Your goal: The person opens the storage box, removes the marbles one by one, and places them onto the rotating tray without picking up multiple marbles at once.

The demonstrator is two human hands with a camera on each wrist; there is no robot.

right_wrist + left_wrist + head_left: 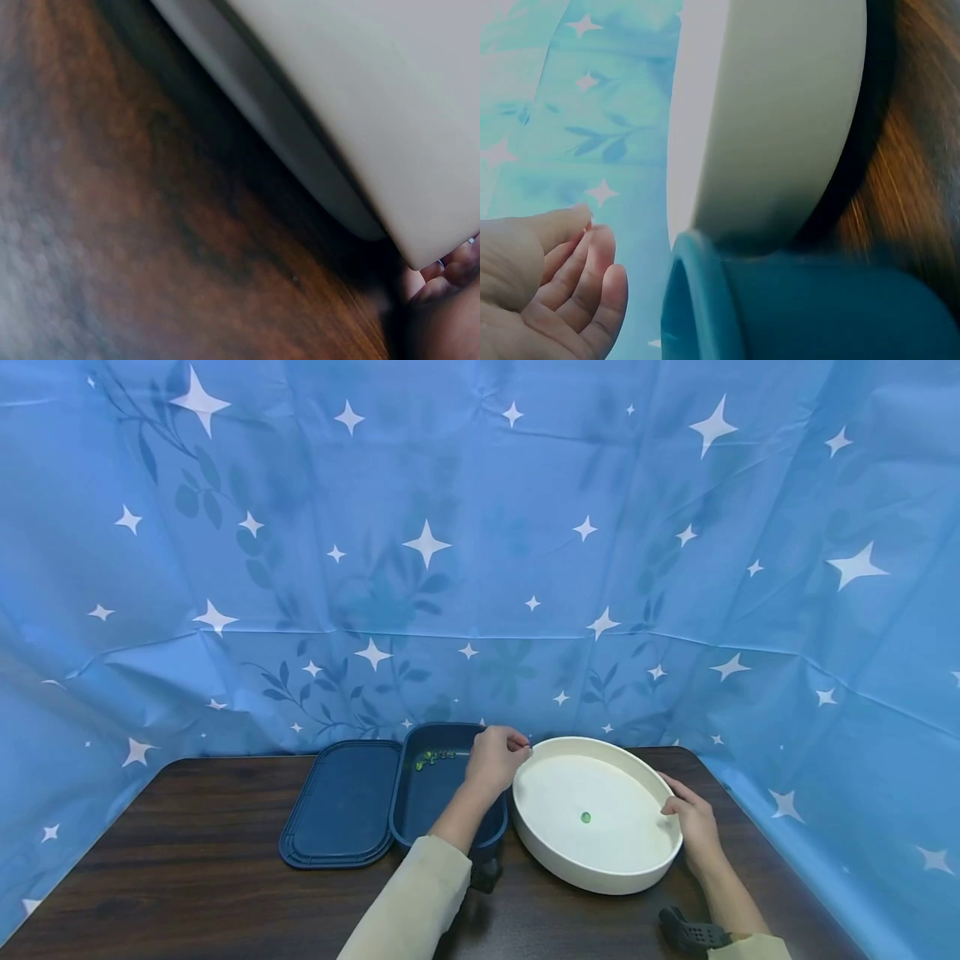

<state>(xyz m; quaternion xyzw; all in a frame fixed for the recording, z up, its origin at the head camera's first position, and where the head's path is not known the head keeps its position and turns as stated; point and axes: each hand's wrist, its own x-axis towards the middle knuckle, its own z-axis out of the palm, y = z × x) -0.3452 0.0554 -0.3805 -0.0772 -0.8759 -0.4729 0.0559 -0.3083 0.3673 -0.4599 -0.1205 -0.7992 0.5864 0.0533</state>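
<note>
My left hand (497,758) is raised over the far right corner of a dark blue box (408,831), beside the cream round pan (617,882). Its thumb and index fingertips (581,214) meet in a pinch, the other fingers curled. Nothing shows between those fingertips. At the pan's right side, my right hand (697,827) grips the rim, thumb over the edge and fingers behind the outer wall. One small green piece (586,817) lies inside the pan. Several more small green pieces (429,758) sit at the far left inside the box.
A flat blue lid (345,802) lies left of the box on the dark wooden table (195,852). Behind the table hangs a blue curtain (465,577) with white stars. The pan and box stand side by side, close against each other.
</note>
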